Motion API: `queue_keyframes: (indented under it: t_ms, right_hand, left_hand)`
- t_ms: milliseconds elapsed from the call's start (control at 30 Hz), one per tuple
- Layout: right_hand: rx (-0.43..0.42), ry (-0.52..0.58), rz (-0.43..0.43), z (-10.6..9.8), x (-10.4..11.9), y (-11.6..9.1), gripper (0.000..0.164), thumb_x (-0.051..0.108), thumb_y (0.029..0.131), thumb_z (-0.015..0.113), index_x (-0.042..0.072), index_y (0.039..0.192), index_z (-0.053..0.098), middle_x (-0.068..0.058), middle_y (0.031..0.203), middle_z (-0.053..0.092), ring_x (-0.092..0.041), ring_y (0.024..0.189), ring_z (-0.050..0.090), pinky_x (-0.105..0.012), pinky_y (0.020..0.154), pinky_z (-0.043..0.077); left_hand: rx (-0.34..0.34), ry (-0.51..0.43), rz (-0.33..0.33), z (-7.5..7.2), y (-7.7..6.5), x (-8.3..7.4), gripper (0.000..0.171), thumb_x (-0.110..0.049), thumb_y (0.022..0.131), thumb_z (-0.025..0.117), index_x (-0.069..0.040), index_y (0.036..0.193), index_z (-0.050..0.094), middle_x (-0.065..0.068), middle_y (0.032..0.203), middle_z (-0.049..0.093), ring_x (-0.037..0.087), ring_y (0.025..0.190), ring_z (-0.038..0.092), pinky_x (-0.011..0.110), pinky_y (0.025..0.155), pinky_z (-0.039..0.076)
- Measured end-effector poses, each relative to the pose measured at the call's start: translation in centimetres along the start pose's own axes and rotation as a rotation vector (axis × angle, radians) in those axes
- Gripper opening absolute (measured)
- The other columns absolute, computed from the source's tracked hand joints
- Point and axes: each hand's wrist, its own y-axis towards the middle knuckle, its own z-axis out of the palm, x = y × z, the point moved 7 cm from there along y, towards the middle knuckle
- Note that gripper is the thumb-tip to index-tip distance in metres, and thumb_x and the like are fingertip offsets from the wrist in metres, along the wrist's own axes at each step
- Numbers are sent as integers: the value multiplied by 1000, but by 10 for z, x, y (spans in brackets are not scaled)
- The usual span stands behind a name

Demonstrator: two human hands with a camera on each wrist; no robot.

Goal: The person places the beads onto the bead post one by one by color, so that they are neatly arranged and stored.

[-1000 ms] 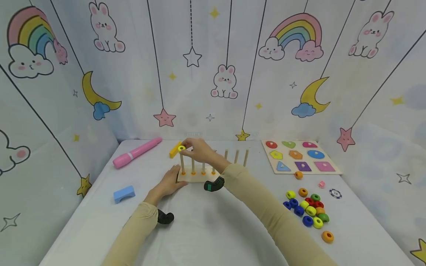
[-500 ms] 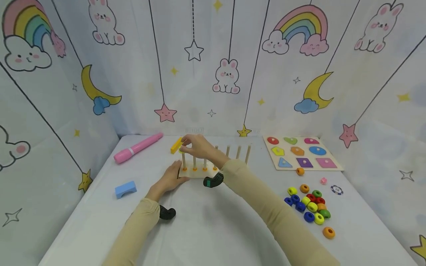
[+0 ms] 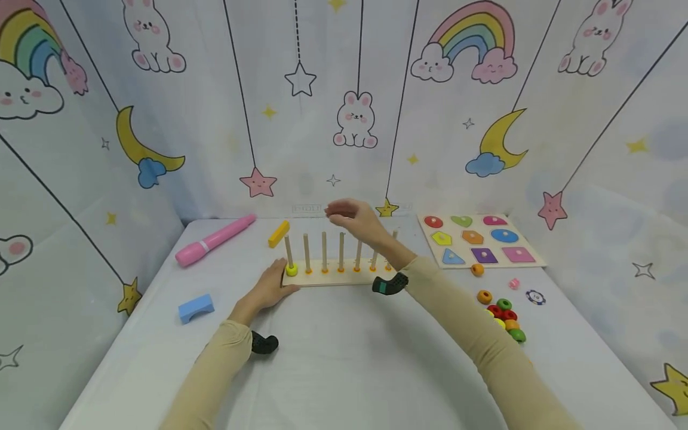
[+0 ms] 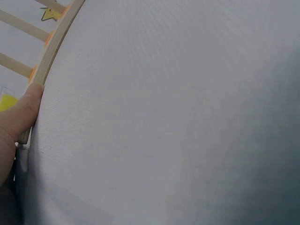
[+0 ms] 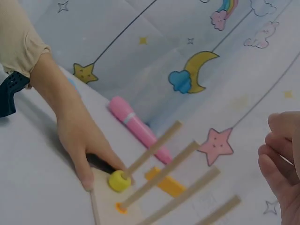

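The yellow bead (image 3: 291, 270) has dropped to the foot of the leftmost peg (image 3: 288, 251) on the pegboard (image 3: 317, 279), seemingly placed; the right hand (image 3: 357, 220), fingers loosely bent, is empty; the left hand (image 3: 270, 286) grips the pegboard's end.

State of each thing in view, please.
Pale wooden peg board: lying flat
Yellow round bead: threaded on the leftmost peg
Other wooden pegs: no beads visible
Left hand: gripping the board's left end
Right hand: raised, empty
Pink marker-shaped stick: lying down
Blue arched block: resting alone
Yellow oblong block: lying behind peg board
Pale board of coloured shapes: lying flat
Round patterned chip: flat
Multicoloured round beads: loose, partly hidden by sleeve
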Motion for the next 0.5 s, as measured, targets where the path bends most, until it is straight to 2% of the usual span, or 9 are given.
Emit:
queue_keyframes:
  t_ms: [167, 367, 500]
  right_hand:
    - [-46, 62, 58, -55, -19, -38, 32, 14, 91, 64, 1, 120, 60, -16, 117, 63, -24, 106, 62, -30, 92, 51]
    - [-150, 8, 75, -117, -42, -90, 32, 15, 91, 64, -3, 117, 60, -18, 113, 64, -30, 104, 62, -27, 89, 52]
    - [-186, -32, 126, -146, -56, -121, 33, 18, 92, 63, -2, 118, 59, -16, 114, 64, -26, 104, 63, -27, 90, 51]
  left_hand:
    - [10, -7, 11, 7, 1, -4, 83, -33, 91, 64, 11, 144, 18, 30, 149, 19, 43, 138, 15, 52, 114, 12]
    - [15, -12, 28, 6, 3, -7, 83, -33, 91, 63, 12, 144, 18, 30, 149, 19, 42, 139, 13, 52, 114, 11]
    - [-5, -10, 35, -2, 2, -4, 81, -30, 91, 64, 13, 143, 19, 32, 148, 20, 45, 137, 16, 54, 113, 13]
